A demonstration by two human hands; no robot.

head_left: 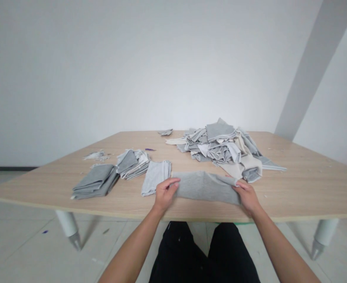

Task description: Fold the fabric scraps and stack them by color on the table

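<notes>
Left hand [165,193] and right hand [247,195], nearly closed, pinch opposite ends of one gray cloth [205,187] over the tabletop [297,188]. Leftward lie two folded stacks [94,181] and one pale cloth [155,177]; behind, one jumbled heap [220,143].

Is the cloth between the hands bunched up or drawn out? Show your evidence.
Drawn out: the cloth forms a long, fairly smooth strip from left hand to right hand.

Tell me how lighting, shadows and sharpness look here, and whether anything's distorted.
Head view: soft, fairly even light; the left table leg throws a faint shadow on the floor; the table bows along its near edge, likely lens distortion; the gray cloth looks slightly soft, its weave unreadable.
</notes>
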